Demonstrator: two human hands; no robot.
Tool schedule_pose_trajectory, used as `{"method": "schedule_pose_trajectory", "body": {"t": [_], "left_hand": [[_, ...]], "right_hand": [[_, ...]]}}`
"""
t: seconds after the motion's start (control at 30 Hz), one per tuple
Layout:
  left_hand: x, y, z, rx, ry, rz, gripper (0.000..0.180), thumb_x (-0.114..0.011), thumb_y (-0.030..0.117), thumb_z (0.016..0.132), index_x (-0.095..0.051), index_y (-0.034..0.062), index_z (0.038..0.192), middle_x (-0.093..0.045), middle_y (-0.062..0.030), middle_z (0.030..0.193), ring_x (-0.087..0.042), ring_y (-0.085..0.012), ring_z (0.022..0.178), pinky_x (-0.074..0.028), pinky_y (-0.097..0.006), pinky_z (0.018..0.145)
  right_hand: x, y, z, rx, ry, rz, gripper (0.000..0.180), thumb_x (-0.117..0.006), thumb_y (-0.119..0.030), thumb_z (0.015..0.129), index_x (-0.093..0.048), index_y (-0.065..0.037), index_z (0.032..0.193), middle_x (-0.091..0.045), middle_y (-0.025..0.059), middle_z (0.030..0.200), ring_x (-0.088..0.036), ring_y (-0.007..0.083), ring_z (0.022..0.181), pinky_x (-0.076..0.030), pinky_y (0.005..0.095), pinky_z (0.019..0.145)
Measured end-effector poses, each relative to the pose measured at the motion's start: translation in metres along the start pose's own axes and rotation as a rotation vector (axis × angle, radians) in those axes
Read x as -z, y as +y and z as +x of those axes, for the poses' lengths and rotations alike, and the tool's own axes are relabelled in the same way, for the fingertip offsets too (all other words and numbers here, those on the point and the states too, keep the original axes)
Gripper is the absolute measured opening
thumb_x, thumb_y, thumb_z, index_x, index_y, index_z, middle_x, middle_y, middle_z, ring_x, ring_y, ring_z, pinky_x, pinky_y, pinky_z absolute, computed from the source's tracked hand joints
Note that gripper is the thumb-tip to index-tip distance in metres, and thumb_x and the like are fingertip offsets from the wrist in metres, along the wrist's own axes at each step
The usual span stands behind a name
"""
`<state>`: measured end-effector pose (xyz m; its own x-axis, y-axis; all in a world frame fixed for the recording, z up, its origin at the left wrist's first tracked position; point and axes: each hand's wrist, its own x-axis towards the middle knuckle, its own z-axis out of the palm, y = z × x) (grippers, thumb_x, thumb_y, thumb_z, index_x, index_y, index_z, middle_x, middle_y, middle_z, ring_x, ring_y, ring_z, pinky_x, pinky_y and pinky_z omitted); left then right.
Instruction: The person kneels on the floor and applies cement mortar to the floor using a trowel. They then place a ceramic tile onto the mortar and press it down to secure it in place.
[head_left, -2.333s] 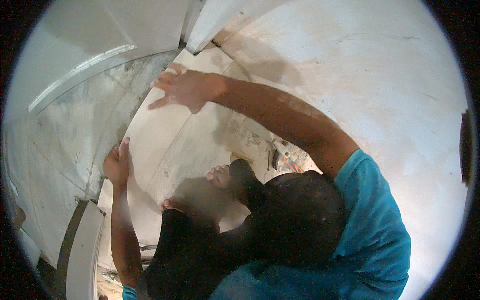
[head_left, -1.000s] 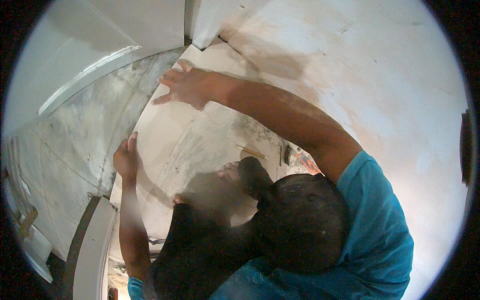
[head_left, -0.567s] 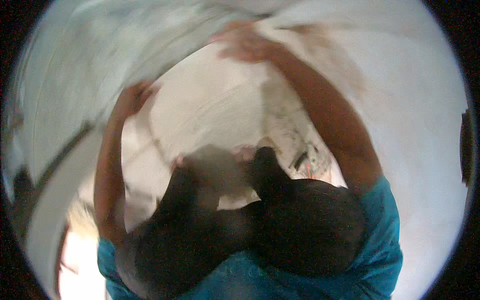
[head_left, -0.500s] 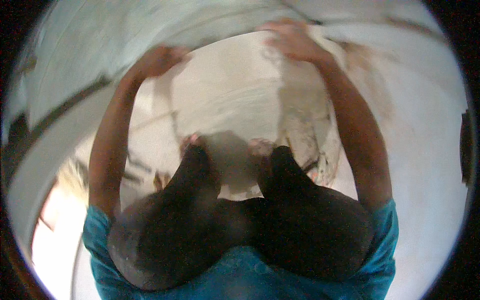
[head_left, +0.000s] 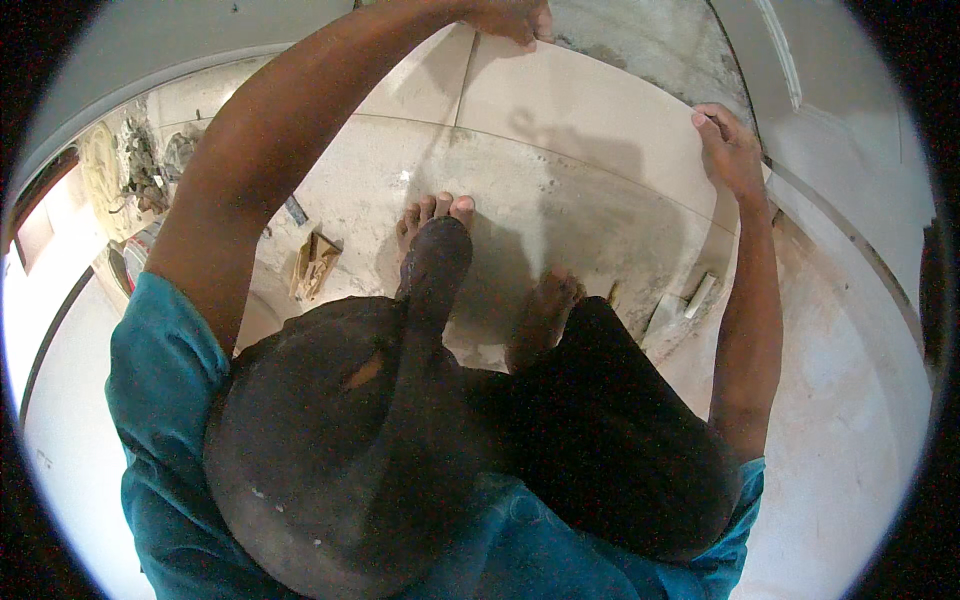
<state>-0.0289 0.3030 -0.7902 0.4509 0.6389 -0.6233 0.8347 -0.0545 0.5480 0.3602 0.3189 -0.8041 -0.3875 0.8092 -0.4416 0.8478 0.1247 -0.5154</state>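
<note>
I squat barefoot on a dusty floor tile (head_left: 560, 215), my feet (head_left: 438, 212) side by side. Beyond it lies a large beige tile (head_left: 600, 115), bordered by a grey mortar bed (head_left: 650, 35) on its far side. My left hand (head_left: 508, 16) reaches far forward, its fingers curled over the beige tile's far corner. My right hand (head_left: 728, 148) grips the same tile's right edge, fingers bent over it. Dark trousers (head_left: 420, 430) hide the floor under me.
A small folded brown piece (head_left: 315, 262) lies left of my feet. A pale block and scraps (head_left: 685, 308) sit at the right of the tile. A heap of rope and rubble (head_left: 115, 170) is at far left. White wall trim (head_left: 800, 90) runs on the right.
The view has swung round: the tile and both hands, earlier at the left of the picture, now sit at the top and right. My hands went from flat on the tile to its edges.
</note>
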Motion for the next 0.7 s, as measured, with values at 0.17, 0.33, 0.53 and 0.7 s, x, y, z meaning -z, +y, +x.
{"method": "schedule_pose_trajectory", "body": {"t": [0.17,0.33,0.53,0.7], "left_hand": [[0.0004,0.0068,0.0034,-0.026,-0.017,0.066,0.031,-0.069,0.025,0.078,-0.073,0.0003,0.096,-0.070,-0.0220,0.094,-0.066,-0.0364,0.089,-0.051,-0.045,0.079],[0.0021,0.0094,0.0051,0.066,0.063,0.201,0.030,-0.068,0.027,0.078,-0.073,-0.0005,0.089,-0.070,-0.0229,0.089,-0.066,-0.0373,0.084,-0.052,-0.046,0.076],[0.0058,0.0101,0.0026,-0.016,0.020,0.320,0.031,-0.067,0.029,0.077,-0.074,0.0013,0.090,-0.070,-0.0215,0.092,-0.067,-0.0365,0.084,-0.052,-0.047,0.077],[0.0050,0.0046,-0.0021,-0.170,0.006,0.196,0.027,-0.070,0.027,0.077,-0.076,0.0070,0.094,-0.071,-0.0172,0.095,-0.068,-0.0330,0.086,-0.052,-0.045,0.077]], "right_hand": [[0.0052,0.0106,0.0025,0.002,-0.023,0.014,0.030,-0.061,-0.035,0.091,-0.069,-0.013,0.109,-0.069,0.0108,0.112,-0.064,0.0271,0.105,-0.046,0.0360,0.093],[0.0051,0.0088,0.0020,0.071,0.007,-0.009,0.029,-0.060,-0.033,0.092,-0.068,-0.009,0.106,-0.065,0.0071,0.102,-0.060,0.0210,0.096,-0.045,0.0319,0.088],[0.0003,0.0081,0.0007,0.077,0.059,0.018,0.029,-0.061,-0.030,0.095,-0.065,-0.003,0.101,-0.060,-0.0010,0.084,-0.054,0.0090,0.082,-0.044,0.0241,0.078],[-0.0012,0.0103,-0.0005,0.038,0.103,0.021,0.030,-0.061,-0.031,0.095,-0.066,-0.003,0.103,-0.062,0.0003,0.087,-0.056,0.0103,0.084,-0.044,0.0252,0.080]]}}
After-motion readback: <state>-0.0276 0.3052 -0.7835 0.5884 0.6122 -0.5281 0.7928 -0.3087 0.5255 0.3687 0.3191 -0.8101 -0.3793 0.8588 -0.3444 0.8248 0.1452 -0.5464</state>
